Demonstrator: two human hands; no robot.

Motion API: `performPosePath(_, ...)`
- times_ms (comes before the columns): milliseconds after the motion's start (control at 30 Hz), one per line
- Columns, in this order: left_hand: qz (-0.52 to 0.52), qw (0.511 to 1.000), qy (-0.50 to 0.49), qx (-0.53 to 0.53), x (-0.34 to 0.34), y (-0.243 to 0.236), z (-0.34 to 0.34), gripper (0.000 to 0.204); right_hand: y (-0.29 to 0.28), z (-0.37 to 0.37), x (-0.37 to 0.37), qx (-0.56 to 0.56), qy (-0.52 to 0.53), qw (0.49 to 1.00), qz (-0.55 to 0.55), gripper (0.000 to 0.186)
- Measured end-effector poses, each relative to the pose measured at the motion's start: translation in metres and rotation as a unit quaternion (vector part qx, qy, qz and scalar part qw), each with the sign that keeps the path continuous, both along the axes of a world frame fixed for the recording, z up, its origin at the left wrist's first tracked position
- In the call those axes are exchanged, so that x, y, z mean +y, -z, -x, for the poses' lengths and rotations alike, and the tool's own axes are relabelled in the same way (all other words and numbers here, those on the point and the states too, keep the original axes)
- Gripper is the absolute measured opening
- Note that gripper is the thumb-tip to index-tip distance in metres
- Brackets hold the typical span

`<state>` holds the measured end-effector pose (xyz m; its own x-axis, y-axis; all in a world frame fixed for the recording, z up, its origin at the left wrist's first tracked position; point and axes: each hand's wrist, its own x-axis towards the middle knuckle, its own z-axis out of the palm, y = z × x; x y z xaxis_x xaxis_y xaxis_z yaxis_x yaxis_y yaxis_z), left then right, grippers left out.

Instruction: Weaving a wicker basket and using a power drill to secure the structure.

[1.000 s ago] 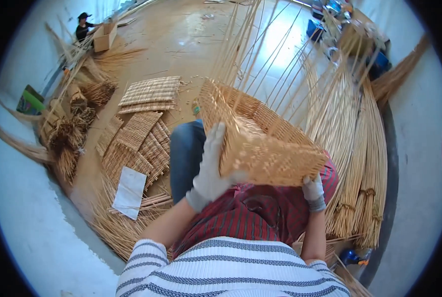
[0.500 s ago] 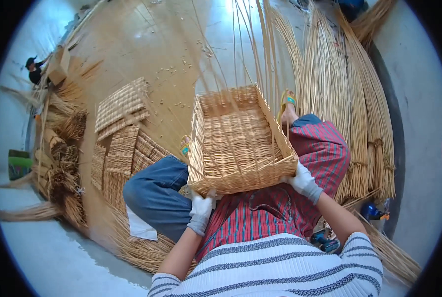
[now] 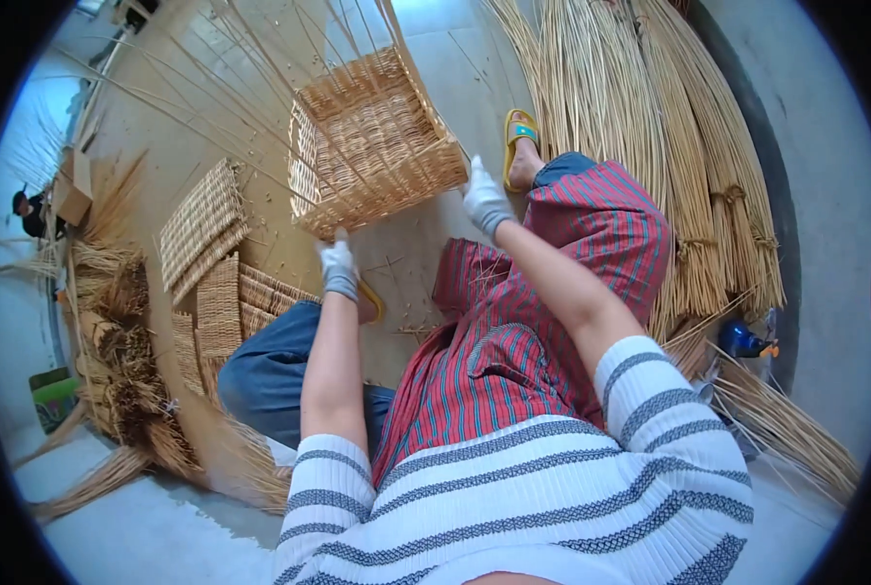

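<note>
A rectangular woven straw basket (image 3: pixel 387 187) is held out at arm's length in front of me, its open side up and tilted toward me. Long loose strands (image 3: pixel 260 58) stick out from its rim toward the far side. My left hand (image 3: pixel 338 265), in a white glove with a grey cuff, grips the near left corner from below. At the near right corner my right hand (image 3: pixel 486 200), gloved the same way, is closed on the edge. The fingertips of both hands are partly hidden by the basket.
Flat woven panels (image 3: pixel 201 229) lie stacked on the floor at left. Long straw bundles (image 3: pixel 601 127) cover the right side. Beyond the panels stand dark straw bundles (image 3: pixel 114 341) and a cardboard box (image 3: pixel 73 190), with a person (image 3: pixel 31 213) behind. A blue bottle (image 3: pixel 743 339) is at right.
Both hands have carried the basket away from my lap, forward and to the left. My arms are now stretched out, and the floor between my legs shows.
</note>
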<state>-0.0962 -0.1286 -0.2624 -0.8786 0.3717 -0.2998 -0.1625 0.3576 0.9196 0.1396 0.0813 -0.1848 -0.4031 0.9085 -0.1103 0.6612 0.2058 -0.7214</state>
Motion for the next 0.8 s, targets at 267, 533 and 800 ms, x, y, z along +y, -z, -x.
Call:
performPosePath(267, 0.28, 0.697, 0.655, 0.077, -0.067, -0.036, -0.165, 0.05, -0.018, -0.075, -0.158, -0.337, -0.691, 0.628, 0.116, 0.038)
performPosePath(533, 0.116, 0.735, 0.665, 0.063, -0.085, -0.12, -0.221, 0.035, -0.126, -0.154, -0.186, -0.253, -0.497, 0.83, 0.0, 0.025)
performPosePath(800, 0.154, 0.667, 0.684, 0.253, -0.096, -0.122, -0.24, 0.037, -0.169, -0.313, -0.222, 0.268, -0.083, 0.957, -0.075, 0.024)
